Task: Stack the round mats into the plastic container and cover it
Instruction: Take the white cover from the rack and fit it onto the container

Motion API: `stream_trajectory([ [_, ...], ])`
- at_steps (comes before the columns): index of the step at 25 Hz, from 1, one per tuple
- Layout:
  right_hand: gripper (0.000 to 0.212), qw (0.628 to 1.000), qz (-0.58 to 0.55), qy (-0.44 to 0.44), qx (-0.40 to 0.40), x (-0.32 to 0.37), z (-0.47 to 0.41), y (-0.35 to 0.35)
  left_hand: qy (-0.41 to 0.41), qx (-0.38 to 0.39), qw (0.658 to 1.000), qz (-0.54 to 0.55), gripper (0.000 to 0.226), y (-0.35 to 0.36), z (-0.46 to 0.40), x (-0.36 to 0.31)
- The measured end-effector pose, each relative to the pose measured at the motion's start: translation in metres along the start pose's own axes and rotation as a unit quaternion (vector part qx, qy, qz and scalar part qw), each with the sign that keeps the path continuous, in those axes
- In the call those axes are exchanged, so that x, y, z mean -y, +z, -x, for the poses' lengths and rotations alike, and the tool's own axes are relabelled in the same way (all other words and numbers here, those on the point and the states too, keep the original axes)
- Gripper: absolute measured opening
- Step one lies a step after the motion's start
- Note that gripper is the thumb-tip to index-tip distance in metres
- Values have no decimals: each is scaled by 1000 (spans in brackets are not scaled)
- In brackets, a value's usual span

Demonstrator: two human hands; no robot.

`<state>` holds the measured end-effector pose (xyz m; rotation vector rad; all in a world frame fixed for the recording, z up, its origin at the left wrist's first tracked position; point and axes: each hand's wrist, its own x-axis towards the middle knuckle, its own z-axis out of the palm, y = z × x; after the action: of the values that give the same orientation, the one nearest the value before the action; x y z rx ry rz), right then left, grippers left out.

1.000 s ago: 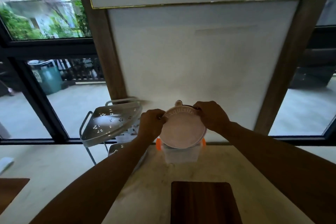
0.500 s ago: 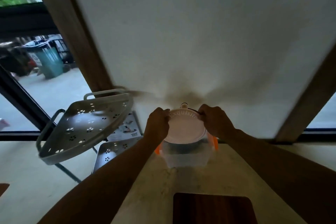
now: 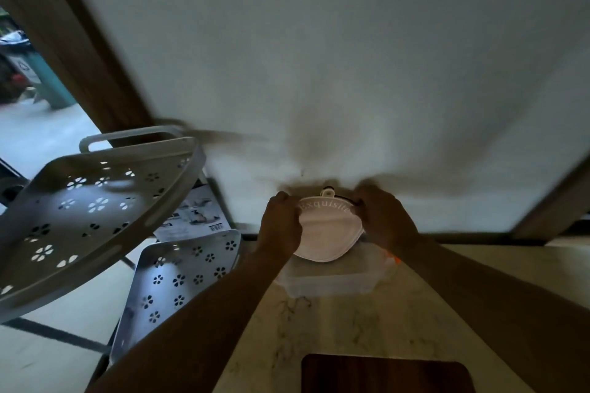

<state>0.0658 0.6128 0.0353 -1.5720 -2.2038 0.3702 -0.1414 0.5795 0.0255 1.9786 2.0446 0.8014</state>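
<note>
Wall panel [image 3: 319, 57]: pale board rising just behind the plastic container; your hands throw shadows on it.
Corner rack [image 3: 95, 210]: perforated grey shelves well to the left of the container, off the counter; you need nothing from it.
Counter [image 3: 367, 322]: marbled top bearing the container at its far edge.
Wooden board [image 3: 383, 373]: dark slab on the counter, on your side of the container and apart from it.
Plastic container [image 3: 329, 285]: clear box, open on top, an orange clasp [image 3: 396, 260] showing at its right side. No lid is visible to you here.
Round mat [image 3: 329, 236]: pale disc with raised lettering and a small hanging tab at its far rim, tilted above the container's opening and bent between your hands, not yet inside.
Left hand [image 3: 281, 226]: fingers closed on the mat's left rim.
Right hand [image 3: 383, 217]: closed on the right rim, pinching it.
Step, as it looks: loading a mat; covering is not begun.
Next move calls for: levelling the mat, keeping it flexed enough to pass the walls, lowering it flat, then finding the lid.
</note>
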Motion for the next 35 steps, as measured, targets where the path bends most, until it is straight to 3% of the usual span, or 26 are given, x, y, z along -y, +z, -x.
stream_trajectory([
  [6, 21, 998, 27, -46, -45, -8, 0, 11, 19, -40, 999, 22, 20, 10, 3, 10],
  [18, 21, 996, 15, -78, -30, -9, 6, 10, 48, -30, 997, -50, 21, 6, 10, 9],
  [22, 21, 994, 35, -91, -55, -7, 8, 9, 17, -40, 999, -19, 18, 4, 9, 5],
  [31, 20, 994, 30, -95, -39, -7, 8, 12, 24, -25, 998, -60, 19, 7, 10, 13],
  [35, 31, 996, 33, -86, -12, -12, 7, 16, 19, -22, 998, -49, 16, 12, 8, 18],
])
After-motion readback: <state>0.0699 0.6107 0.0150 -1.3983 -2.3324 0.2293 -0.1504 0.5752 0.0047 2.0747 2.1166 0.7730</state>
